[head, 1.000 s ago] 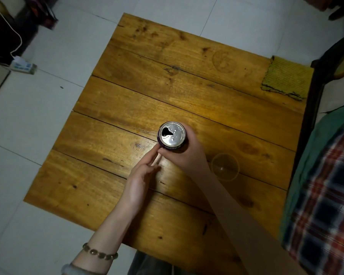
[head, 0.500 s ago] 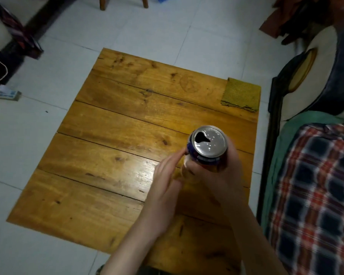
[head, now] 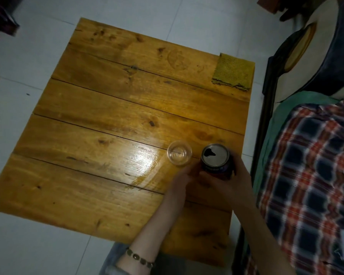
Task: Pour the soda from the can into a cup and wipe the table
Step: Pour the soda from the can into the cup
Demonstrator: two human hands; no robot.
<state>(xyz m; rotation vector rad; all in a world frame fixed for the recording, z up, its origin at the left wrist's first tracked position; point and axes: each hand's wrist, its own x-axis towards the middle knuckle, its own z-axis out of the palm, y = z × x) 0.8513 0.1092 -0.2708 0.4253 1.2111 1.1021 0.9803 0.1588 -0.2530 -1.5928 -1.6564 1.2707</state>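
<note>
An opened soda can (head: pixel 215 157) stands upright over the right side of the wooden table (head: pixel 107 108), its dark mouth facing up. My right hand (head: pixel 233 181) grips the can from the near right side. Just left of the can stands a small clear cup (head: pixel 179 153), upright and seemingly empty. My left hand (head: pixel 179 181) reaches up to the cup's near side and holds it low down; the fingertips are hidden between cup and can. A folded yellow-green cloth (head: pixel 231 72) lies on the table's far right corner.
A bright sheen of light (head: pixel 141 157) lies on the planks left of the cup. A plaid blanket (head: pixel 310 165) and a dark frame (head: pixel 264 120) run along the table's right edge. White tiled floor (head: pixel 18 116) surrounds the table.
My right hand carried the can rightwards, so it now stands to the right of the cup. My left hand left the can and came to the cup. The view shifted.
</note>
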